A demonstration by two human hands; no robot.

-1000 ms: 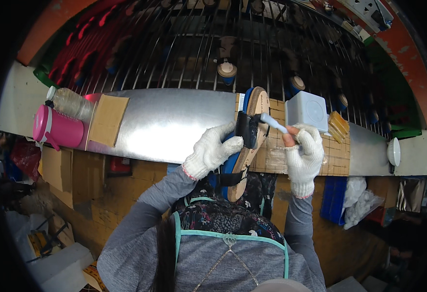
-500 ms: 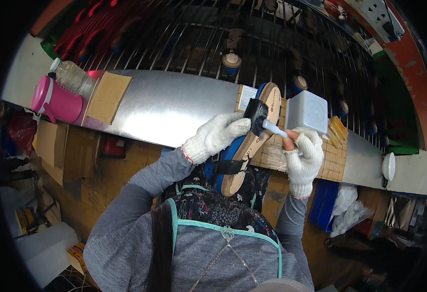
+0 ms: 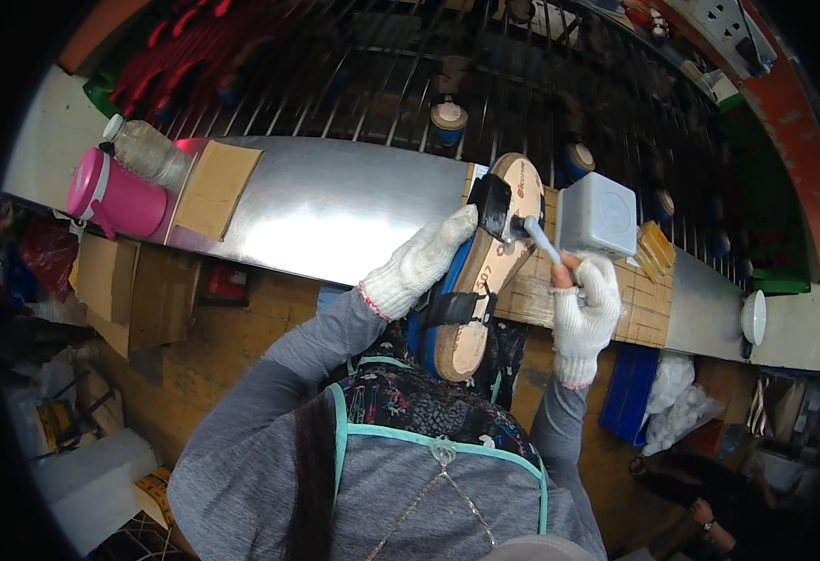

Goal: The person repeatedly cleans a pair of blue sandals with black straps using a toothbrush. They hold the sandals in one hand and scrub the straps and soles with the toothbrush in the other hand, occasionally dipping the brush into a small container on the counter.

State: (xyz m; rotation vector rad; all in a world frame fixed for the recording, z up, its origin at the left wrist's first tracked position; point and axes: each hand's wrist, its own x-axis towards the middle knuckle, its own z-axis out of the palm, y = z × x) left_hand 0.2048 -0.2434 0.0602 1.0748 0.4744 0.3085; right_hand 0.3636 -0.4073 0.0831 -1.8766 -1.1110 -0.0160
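A sandal (image 3: 487,271) with a beige footbed and black straps is tilted in front of me, a blue form showing along its left side. My left hand (image 3: 419,266), in a white knit glove, grips the sandal by this side; some of its fingers are hidden behind. In my right hand (image 3: 586,304), also gloved but with bare fingertips showing, is a small brush (image 3: 543,240) with a pale handle. Thumb and finger pinch the handle. The brush's head touches or nearly touches the black strap at the footbed's right edge.
Right of the sandal, a white plastic container (image 3: 599,215) and a yellow block (image 3: 655,251) sit on a gridded board (image 3: 639,313). Farther left are cardboard (image 3: 215,190), a pink jug (image 3: 115,194) and a clear bottle (image 3: 148,150). Behind the metal bench, a roller rack (image 3: 363,103) carries several shoes.
The sandal has turned so that more of its footbed faces me. The brush has shifted slightly right and up, and its handle stands steeper. Both hands keep their holds.
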